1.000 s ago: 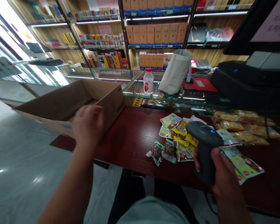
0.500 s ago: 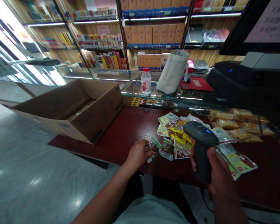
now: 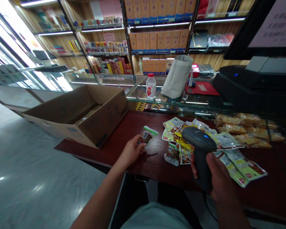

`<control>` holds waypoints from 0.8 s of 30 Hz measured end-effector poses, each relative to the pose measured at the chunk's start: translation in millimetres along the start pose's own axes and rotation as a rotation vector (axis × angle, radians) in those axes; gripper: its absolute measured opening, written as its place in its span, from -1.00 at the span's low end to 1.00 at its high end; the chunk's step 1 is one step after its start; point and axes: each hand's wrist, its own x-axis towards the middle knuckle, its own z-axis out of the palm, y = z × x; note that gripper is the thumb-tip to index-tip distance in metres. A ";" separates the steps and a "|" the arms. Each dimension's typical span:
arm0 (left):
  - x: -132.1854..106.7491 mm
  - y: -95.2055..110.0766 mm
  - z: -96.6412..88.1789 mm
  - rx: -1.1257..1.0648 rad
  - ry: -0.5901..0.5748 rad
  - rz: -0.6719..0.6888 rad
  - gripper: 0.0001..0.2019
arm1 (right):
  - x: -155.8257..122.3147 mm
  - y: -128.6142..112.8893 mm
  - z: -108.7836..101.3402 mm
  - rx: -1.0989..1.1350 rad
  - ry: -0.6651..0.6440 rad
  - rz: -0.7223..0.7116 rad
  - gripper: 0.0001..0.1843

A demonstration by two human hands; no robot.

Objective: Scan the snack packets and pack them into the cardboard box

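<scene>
My left hand [image 3: 131, 150] pinches a small clear snack packet [image 3: 146, 136] with a green and white top, lifted just above the dark red wooden counter [image 3: 138, 156]. My right hand [image 3: 215, 176] grips the handle of a black barcode scanner [image 3: 199, 146] whose head, with a blue light, points left toward the packet. Beneath and beyond the scanner lies a pile of snack packets [image 3: 181, 143], yellow, white and red, spread over the counter to the right.
An open cardboard box [image 3: 81, 111] sits on the counter's left end. Behind it a glass display case [image 3: 181, 101] carries a small bottle [image 3: 151, 86], a paper bag [image 3: 177, 76] and a black register [image 3: 252, 86]. Stocked shelves [image 3: 157, 35] line the back wall.
My left hand came back from the cardboard box to the pile, took one small packet and lifted it off the counter to the left. The scanner stayed in my right hand.
</scene>
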 end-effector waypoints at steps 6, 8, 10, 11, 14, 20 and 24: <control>12.2 8.2 -8.0 -0.018 0.086 0.077 -0.76 | -1.6 -0.6 6.3 0.086 -0.018 0.027 -0.53; 17.1 8.5 -8.3 -0.130 0.072 0.060 -0.69 | -2.8 -1.1 7.5 0.087 -0.014 0.044 -0.52; 21.2 8.3 -7.8 -0.232 0.097 0.027 -0.66 | -4.5 -2.3 8.7 0.072 -0.002 0.061 -0.50; 22.7 8.2 -7.2 -0.275 0.131 0.011 -0.65 | -5.4 -3.4 9.6 0.059 -0.006 0.060 -0.49; 25.1 8.7 -4.2 -0.371 0.249 -0.013 -0.64 | -8.4 -8.3 14.4 0.036 -0.041 0.068 -0.48; 26.0 9.8 4.5 -0.462 0.372 0.006 -0.66 | -10.7 -13.0 27.5 0.051 -0.105 0.088 -0.45; 26.3 10.2 9.1 -0.452 0.413 0.004 -0.68 | -10.3 -11.5 32.1 0.078 -0.169 0.104 -0.45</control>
